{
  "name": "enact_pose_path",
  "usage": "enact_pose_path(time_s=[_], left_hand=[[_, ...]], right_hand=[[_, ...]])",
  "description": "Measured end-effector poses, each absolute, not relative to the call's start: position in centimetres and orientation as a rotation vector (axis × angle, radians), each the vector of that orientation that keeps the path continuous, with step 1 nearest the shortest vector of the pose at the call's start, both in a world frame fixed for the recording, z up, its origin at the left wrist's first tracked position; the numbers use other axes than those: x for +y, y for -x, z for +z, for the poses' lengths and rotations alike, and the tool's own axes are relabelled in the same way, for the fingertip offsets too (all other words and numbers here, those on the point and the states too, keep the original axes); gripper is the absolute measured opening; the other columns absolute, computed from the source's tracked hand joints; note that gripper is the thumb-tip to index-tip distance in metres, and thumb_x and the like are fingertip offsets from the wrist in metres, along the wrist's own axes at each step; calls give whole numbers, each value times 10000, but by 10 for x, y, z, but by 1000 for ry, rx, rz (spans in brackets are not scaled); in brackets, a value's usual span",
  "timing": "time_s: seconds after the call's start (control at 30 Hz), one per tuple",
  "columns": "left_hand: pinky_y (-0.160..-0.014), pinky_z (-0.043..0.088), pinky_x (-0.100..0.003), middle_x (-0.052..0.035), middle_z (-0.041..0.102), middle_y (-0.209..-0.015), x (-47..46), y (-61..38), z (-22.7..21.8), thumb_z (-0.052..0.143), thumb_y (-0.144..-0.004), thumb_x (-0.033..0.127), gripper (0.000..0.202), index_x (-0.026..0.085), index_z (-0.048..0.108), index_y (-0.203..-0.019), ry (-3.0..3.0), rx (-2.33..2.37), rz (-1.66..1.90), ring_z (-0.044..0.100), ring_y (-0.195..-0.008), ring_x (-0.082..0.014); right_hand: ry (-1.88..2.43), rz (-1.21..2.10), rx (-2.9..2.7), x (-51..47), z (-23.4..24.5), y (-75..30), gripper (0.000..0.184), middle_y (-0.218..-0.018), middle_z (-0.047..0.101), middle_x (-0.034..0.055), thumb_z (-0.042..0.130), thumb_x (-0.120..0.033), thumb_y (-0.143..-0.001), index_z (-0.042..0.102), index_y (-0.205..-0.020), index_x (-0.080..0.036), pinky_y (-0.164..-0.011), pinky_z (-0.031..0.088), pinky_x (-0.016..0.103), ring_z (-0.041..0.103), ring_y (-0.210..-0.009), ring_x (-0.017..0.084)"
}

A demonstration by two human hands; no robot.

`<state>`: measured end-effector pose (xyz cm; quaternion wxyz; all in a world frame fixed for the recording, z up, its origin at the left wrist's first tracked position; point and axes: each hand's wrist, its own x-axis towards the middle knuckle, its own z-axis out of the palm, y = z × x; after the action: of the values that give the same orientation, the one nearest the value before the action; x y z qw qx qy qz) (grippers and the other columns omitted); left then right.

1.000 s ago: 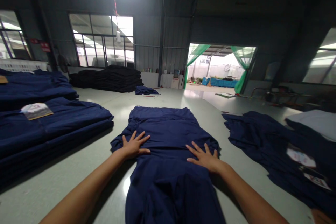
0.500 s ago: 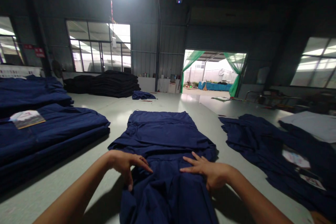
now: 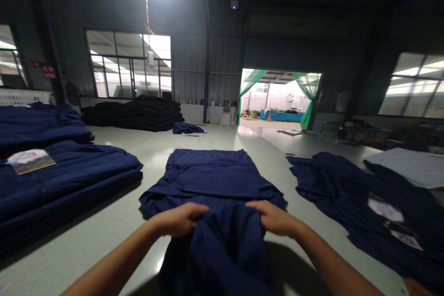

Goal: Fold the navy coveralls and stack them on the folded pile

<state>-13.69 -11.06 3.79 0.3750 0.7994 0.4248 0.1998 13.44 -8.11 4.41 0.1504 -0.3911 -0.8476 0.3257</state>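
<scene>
While the left hand [image 3: 181, 220] and right hand [image 3: 274, 218] pinch its sides, closed on bunched folds, the dark blue garment [image 3: 215, 182] runs long and straight ahead, about equally near both. Its wide, flat end lies past them; pale surface [image 3: 274, 164] shows each side, before the blue pile [image 3: 90, 164] at left and loose blue cloth [image 3: 329, 185] at right.

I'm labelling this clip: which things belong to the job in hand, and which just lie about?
Job in hand:
navy garment, gripped by left hand and right hand

Seemingly lying about:
folded navy stack, left
black pile, back
navy clothing, right
</scene>
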Motion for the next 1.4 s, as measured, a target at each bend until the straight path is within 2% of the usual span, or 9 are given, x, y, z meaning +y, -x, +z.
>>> enact_pose_path(time_s=[0.1,0.2,0.33,0.43,0.6,0.87,1.13,1.23,1.4], left_hand=[[-609,486,-277,1,580,-778,-85,163,36,448,-767,324,157,200,475,-858,-1315,1411,1194,584,-659,-128],[-646,490,-299,-24,573,-858,-70,177,33,480,-751,380,249,197,445,-915,-1193,1470,1460,600,-718,-143],[-823,450,-351,-75,583,-1061,-77,158,28,502,-737,458,411,206,494,-1062,-1815,1394,1345,556,-975,-198],[-886,406,-358,-59,569,-1147,-91,136,27,614,-681,381,529,259,473,-1175,-2284,1486,961,515,-1056,-215],[-704,427,-300,-36,619,-870,-102,139,46,561,-750,252,148,210,569,-891,-2367,2225,461,584,-817,-200],[-691,434,-275,-53,555,-899,-97,143,44,419,-823,226,111,191,521,-849,-2580,2165,861,549,-817,-182],[-677,455,-277,-22,538,-865,-104,139,54,328,-847,225,177,223,450,-975,-2351,1947,1524,560,-730,-153],[-700,458,-275,-46,502,-956,-104,136,55,308,-793,98,277,217,469,-985,-2459,1814,1467,539,-783,-147],[-715,456,-243,-43,469,-974,-106,126,48,353,-666,-1,400,211,496,-974,-2551,1760,1067,522,-816,-128]], right_hand=[[1577,523,-1812,-49,18,-149,321,-938,641,48,407,-144,-736,596,-986,-214,-799,439,294,576,-901,181],[1638,248,-1787,-32,-5,-159,404,-1032,609,90,452,-106,-695,536,-1083,-179,-861,412,309,564,-962,186],[1531,75,-1962,-39,-10,-153,401,-1076,583,83,477,-142,-686,537,-1081,-174,-913,366,315,518,-1035,194],[1520,199,-2105,-49,0,-147,314,-915,637,19,461,-167,-722,563,-1010,-240,-766,403,260,573,-897,174],[1826,-59,-1886,-48,21,-160,374,-810,630,27,372,-27,-703,556,-957,-231,-670,365,245,570,-777,162],[1518,-206,-2227,-66,25,-138,594,-1068,537,25,549,-171,-625,425,-1196,-278,-825,342,330,458,-984,211],[1532,-522,-1874,-69,41,-137,235,-979,553,86,461,-154,-767,528,-991,-170,-830,329,310,460,-954,215],[1501,-434,-2040,-73,46,-135,141,-875,574,58,507,-240,-762,558,-885,-195,-793,343,304,486,-871,198],[1675,-453,-2149,-70,24,-129,333,-1026,565,72,621,-284,-682,582,-1007,-223,-805,342,349,464,-976,238]])
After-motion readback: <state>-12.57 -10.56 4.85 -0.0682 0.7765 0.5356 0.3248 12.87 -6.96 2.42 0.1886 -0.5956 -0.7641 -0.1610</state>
